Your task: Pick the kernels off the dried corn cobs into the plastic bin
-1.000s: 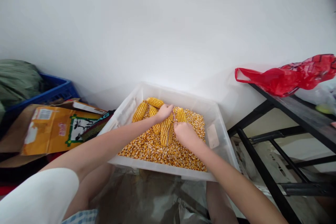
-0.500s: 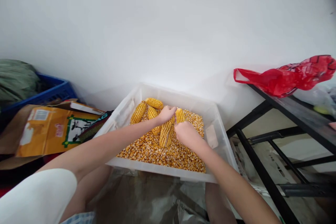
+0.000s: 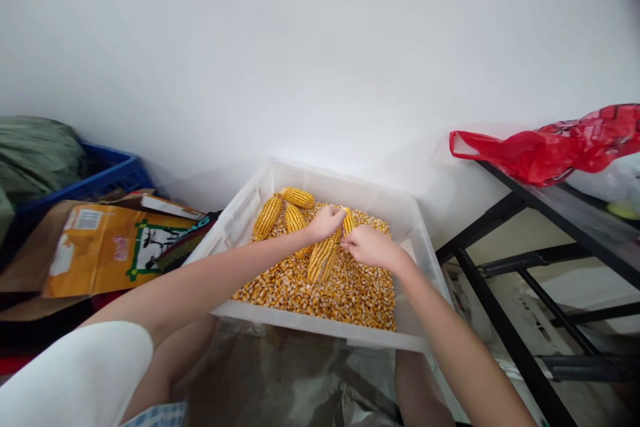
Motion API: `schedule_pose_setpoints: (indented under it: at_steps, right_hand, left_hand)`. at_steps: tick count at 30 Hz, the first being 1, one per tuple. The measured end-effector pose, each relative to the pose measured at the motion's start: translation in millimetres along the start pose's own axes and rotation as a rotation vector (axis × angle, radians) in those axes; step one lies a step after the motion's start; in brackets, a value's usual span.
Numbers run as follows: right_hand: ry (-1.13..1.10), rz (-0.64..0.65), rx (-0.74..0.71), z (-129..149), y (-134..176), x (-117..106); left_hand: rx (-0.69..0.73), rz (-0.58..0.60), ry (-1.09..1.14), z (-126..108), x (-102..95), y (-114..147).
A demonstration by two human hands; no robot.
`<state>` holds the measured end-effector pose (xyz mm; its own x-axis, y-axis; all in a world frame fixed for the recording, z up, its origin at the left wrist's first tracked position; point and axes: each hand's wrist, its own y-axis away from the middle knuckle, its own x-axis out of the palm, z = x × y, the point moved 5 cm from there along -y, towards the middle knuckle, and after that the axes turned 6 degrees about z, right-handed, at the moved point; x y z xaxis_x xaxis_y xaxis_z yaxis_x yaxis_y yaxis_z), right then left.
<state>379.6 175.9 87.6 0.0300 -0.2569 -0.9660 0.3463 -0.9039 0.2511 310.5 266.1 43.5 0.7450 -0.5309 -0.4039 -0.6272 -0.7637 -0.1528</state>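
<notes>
My left hand [image 3: 327, 223] is closed at the upper end of an ear of corn [image 3: 349, 220], over the middle of a white plastic bin [image 3: 310, 319]. Its fingers partly cover the ear's near side. At the lower end of that ear, my right hand [image 3: 371, 245] is closed too, thumb and fingertips pressed against it. Just below the hands, another ear with a furrow along its rows [image 3: 321, 262] lies on loose corn kernels [image 3: 320, 300]. Farther left in the bin rest several full yellow ears [image 3: 267, 217], one partly behind my left wrist.
A black metal frame [image 3: 493, 320] stands right of the bin, with a red plastic bag [image 3: 545, 153] on top. To the left are an orange cardboard box [image 3: 107, 247] and a blue crate [image 3: 120, 170] holding a greenish bag. A white wall [image 3: 320, 67] rises behind.
My right hand has turned and shifted slightly, its fingertips now showing against the ear. My left hand stays at the ear's upper end. The whole view has slid slightly.
</notes>
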Motion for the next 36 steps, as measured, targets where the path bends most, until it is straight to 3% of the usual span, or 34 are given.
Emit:
schedule_pose_setpoints:
  at_steps: [3,7,10,13,15,21,26,29,36]
  right_hand:
    - [-0.145,0.121,-0.081,-11,-3,0]
    - [-0.401,0.347,-0.225,-29,-4,11]
    - [-0.465,0.399,-0.216,-37,-1,30]
    - [-0.415,0.432,-0.150,-39,1,53]
    - [-0.402,0.402,-0.123,-38,0,58]
    - [-0.524,0.186,0.008,-33,-6,44]
    - [-0.690,0.235,0.227,-25,-14,78]
    - [-0.702,0.233,0.275,-22,-22,97]
    - [-0.796,0.174,0.394,-36,-22,120]
  left_hand:
    - [0.045,0.026,-0.038,-5,8.3,7]
    - [0.169,0.167,-0.125,-21,28.1,17]
    - [0.169,0.203,-0.127,-26,31.8,19]
    - [0.077,0.175,-0.071,-17,21.6,14]
    - [0.028,0.147,-0.024,-9,11.4,9]
    - [0.012,0.097,-0.004,9,-12.9,2]
    - [-0.135,0.033,-0.231,34,-28.2,4]
    - [-0.188,0.075,-0.287,41,-31.3,11]
    - [-0.212,0.249,-0.423,31,-19.0,27]
